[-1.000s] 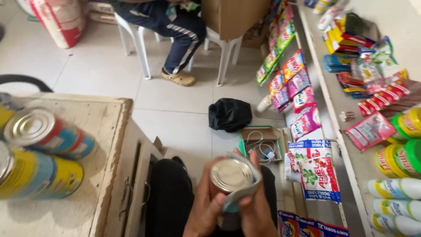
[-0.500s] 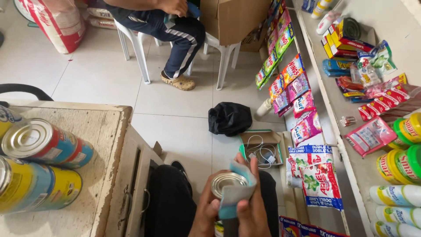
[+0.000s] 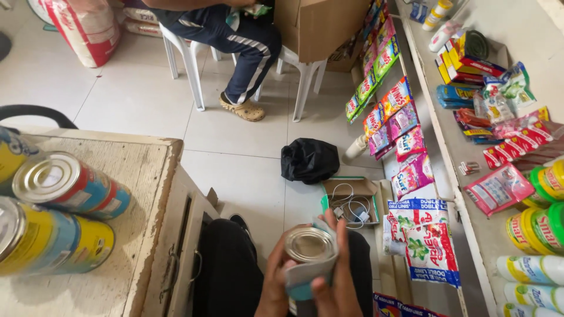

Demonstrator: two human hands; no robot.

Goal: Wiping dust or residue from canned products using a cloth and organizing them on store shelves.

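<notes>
Pale floor tiles (image 3: 147, 100) lay under everything. Both hands held one round tin can (image 3: 309, 246) low over the person's lap. The left hand (image 3: 275, 287) curled around its side, and the right hand (image 3: 335, 282) pressed a cloth (image 3: 305, 276) to it, maybe to wipe it. Its flat top was shiny metal. More cans (image 3: 59, 211) lay on their sides at the worktop's (image 3: 135, 194) left edge, smooth and bright. A soft black bag (image 3: 309, 159) sat on the floor near a small box (image 3: 351, 202).
</notes>
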